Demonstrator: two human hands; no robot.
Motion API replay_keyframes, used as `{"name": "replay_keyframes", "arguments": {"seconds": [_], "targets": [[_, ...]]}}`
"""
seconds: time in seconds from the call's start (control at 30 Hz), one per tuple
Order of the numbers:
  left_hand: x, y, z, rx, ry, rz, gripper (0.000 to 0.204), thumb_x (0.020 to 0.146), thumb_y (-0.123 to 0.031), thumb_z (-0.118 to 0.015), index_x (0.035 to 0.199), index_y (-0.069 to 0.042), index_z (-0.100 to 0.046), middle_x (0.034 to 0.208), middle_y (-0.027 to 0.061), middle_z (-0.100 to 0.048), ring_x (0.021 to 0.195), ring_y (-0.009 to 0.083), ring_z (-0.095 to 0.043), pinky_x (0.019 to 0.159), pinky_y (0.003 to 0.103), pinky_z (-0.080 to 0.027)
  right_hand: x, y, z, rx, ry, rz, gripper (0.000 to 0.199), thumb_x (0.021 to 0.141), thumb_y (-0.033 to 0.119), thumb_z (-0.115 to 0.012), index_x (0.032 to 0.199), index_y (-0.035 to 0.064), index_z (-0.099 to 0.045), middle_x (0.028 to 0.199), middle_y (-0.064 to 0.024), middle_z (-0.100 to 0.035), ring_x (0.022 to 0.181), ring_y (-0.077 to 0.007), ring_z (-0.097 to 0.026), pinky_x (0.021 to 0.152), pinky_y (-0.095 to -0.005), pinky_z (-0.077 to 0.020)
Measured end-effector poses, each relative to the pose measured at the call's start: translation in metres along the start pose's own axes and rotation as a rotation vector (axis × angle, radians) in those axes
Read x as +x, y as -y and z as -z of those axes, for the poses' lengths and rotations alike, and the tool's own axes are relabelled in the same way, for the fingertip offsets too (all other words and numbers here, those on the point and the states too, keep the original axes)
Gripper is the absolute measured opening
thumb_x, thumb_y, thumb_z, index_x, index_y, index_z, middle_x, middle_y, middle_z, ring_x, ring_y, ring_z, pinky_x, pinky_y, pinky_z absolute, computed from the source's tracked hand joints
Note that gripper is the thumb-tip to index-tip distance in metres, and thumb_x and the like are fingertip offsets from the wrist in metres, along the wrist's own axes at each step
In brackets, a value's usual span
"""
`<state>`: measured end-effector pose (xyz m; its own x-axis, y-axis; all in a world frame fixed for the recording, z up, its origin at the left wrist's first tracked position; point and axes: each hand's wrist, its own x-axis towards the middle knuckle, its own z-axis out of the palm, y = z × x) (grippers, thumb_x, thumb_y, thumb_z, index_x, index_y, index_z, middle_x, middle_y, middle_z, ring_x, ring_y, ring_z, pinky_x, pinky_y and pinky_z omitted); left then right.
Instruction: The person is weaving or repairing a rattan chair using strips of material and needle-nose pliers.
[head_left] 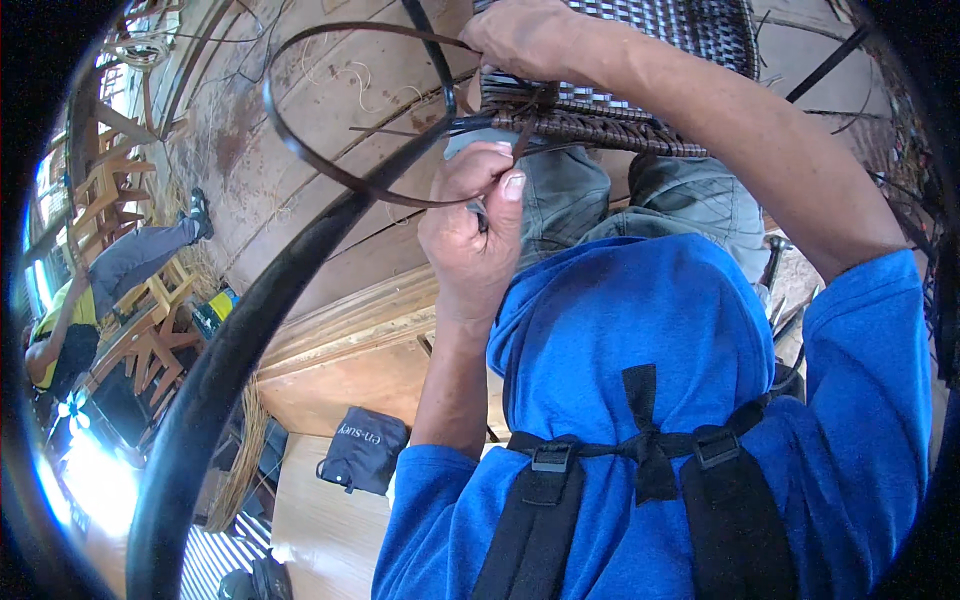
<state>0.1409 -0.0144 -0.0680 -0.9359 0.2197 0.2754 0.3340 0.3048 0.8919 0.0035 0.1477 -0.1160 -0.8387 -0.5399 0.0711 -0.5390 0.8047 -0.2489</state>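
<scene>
A dark brown flat weaving strip [287, 125] bends in a wide loop on the left side, running between my two hands. My left hand [465, 215] pinches one part of the strip between thumb and fingers, close to the wrapped brown edge of a woven panel [650, 35]. Above it, my right hand [535, 40] is closed on the upper end of the loop, beside the panel's corner; its fingertips are partly hidden. Brown strips wrap the panel's near edge, which lies over my legs. A black curved tube [270, 290] joins near that corner and sweeps toward the lower left.
Another person [130, 265] is at the far left among wooden chair frames [150, 320]. A black pouch [365, 450] lies on a light board below my left forearm. A bundle of thin strands [240, 460] hangs nearby. Loose cord [360, 80] lies on the floor.
</scene>
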Motion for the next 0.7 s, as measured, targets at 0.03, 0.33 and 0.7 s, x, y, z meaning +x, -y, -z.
{"name": "replay_keyframes", "arguments": {"seconds": [0.03,0.33,0.7], "targets": [[0.001,0.001,-0.002,-0.050,0.006,0.013,0.013,0.085,-0.005,-0.062,0.097,-0.001,-0.057,0.098,0.0141,-0.063,0.081,0.0206,-0.061,0.072,0.029,-0.049,-0.001,-0.002,-0.005,-0.222,-0.115,0.045,0.019,0.076,0.024,-0.060,0.069,0.0075,-0.066,0.066,-0.0144,-0.065,0.065,-0.0282,-0.067,0.052,-0.0409,-0.0510],[0.005,-0.001,-0.010,-0.041,0.042,-0.026,0.009,0.087,-0.007,-0.060,0.092,-0.001,-0.056,0.094,0.0139,-0.064,0.083,0.0224,-0.062,0.075,0.032,-0.049,0.029,-0.001,-0.017,0.084,0.186,-0.011,0.011,0.074,0.017,-0.060,0.072,0.0134,-0.070,0.073,-0.0077,-0.069,0.072,-0.0241,-0.068,0.063,-0.0457,-0.0493],[0.007,-0.005,-0.009,-0.022,0.044,0.030,0.009,0.086,-0.008,-0.061,0.087,0.000,-0.059,0.088,0.0133,-0.065,0.082,0.0222,-0.062,0.075,0.032,-0.049,0.024,0.006,-0.010,-0.017,0.290,0.105,0.018,0.077,0.017,-0.061,0.088,0.0053,-0.069,0.087,-0.0156,-0.067,0.086,-0.0290,-0.066,0.064,-0.0424,-0.0484]]}}
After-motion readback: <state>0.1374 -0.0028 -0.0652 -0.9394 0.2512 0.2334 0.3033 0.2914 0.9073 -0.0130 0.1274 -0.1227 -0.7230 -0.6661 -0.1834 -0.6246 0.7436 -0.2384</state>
